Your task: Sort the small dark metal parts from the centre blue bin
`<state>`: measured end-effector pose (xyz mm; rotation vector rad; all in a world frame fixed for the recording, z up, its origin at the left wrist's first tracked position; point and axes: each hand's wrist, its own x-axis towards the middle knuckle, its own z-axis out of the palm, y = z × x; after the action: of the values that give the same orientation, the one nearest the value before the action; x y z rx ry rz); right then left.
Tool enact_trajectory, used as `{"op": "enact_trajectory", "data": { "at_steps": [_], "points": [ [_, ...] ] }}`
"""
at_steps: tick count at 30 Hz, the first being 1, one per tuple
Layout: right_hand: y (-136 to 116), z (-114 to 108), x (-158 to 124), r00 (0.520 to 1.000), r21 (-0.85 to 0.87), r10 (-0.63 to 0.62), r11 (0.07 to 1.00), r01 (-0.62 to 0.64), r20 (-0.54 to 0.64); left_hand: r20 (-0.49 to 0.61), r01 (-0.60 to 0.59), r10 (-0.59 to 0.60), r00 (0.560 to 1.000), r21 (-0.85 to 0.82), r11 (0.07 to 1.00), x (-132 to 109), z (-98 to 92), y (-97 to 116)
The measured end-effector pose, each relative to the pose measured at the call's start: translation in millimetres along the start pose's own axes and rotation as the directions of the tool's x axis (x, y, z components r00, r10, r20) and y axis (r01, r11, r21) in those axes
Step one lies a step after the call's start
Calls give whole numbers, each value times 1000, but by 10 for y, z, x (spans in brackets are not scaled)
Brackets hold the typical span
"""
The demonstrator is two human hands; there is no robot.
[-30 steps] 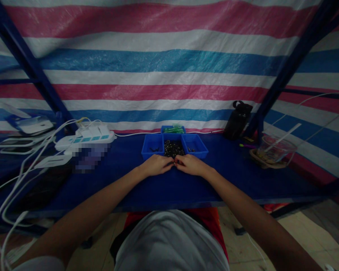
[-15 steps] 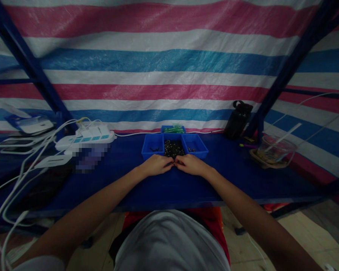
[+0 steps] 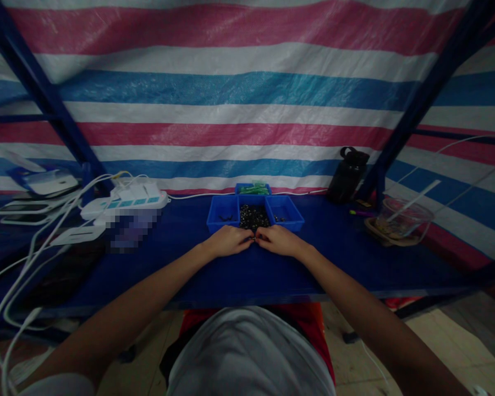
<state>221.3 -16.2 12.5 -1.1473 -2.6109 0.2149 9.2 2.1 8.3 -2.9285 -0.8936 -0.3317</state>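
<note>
My left hand [image 3: 231,241] and my right hand [image 3: 275,240] meet fingertip to fingertip at the near edge of the blue bins. Both are pinched closed around something tiny that I cannot make out. Just beyond them, the middle bin holds a heap of small dark shiny parts [image 3: 253,215]. In the left blue bin [image 3: 215,211] lie a few thin black pieces [image 3: 226,218]. The right blue bin [image 3: 291,212] has a few small metallic bits [image 3: 278,218]. Behind, a smaller bin holds green pieces [image 3: 253,188].
A white power strip [image 3: 126,204] with tangled white cables [image 3: 33,242] and several phones [image 3: 25,209] occupies the left of the blue table [image 3: 247,280]. To the right stand a black bottle [image 3: 347,175] and a clear plastic cup [image 3: 406,214] with a straw. A striped sheet [image 3: 247,93] hangs behind.
</note>
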Motion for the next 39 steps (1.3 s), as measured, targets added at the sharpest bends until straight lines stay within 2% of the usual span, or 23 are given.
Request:
{"op": "enact_trajectory", "data": {
  "at_steps": [39],
  "points": [
    [0, -58, 2, 998, 35, 41, 998, -42, 38, 32, -1, 1, 999, -23, 1000, 22, -13, -2]
  ]
}}
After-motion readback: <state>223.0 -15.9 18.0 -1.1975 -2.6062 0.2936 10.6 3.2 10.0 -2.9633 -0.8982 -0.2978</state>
